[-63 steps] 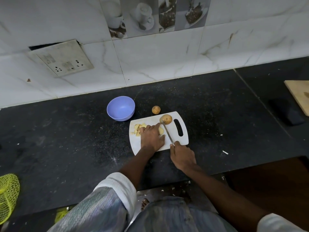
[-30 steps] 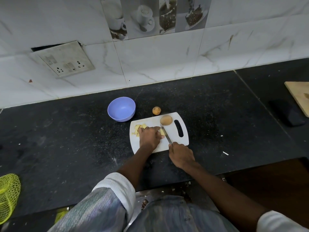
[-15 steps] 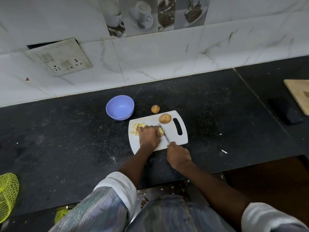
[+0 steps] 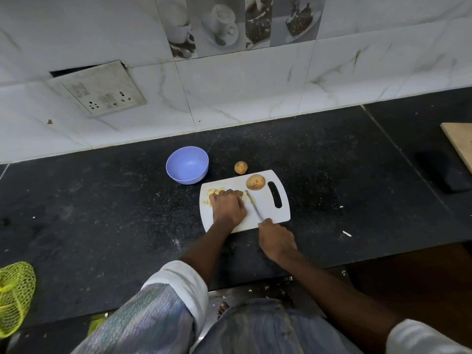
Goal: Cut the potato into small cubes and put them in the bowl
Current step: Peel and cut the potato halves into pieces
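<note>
Now the left hand (image 4: 228, 208) presses down on pale potato pieces (image 4: 213, 193) on the white cutting board (image 4: 270, 213), fingers curled over them. Right hand (image 4: 276, 240) grips the knife (image 4: 253, 205), blade just right of those fingertips. 1 whole potato (image 4: 255, 182) sits on the board, another potato (image 4: 240, 167) behind it, near the purple bowl (image 4: 187, 167). No readable writing.

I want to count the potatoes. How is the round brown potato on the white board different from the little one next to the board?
The brown potato on the white plastic cutting board looks bigger than the small brown potato on the black counter. The first rests on the cutting board, near the knife tip; the second sits off it, nearer the wall. Both are round, brown and apparently uncut.
</note>
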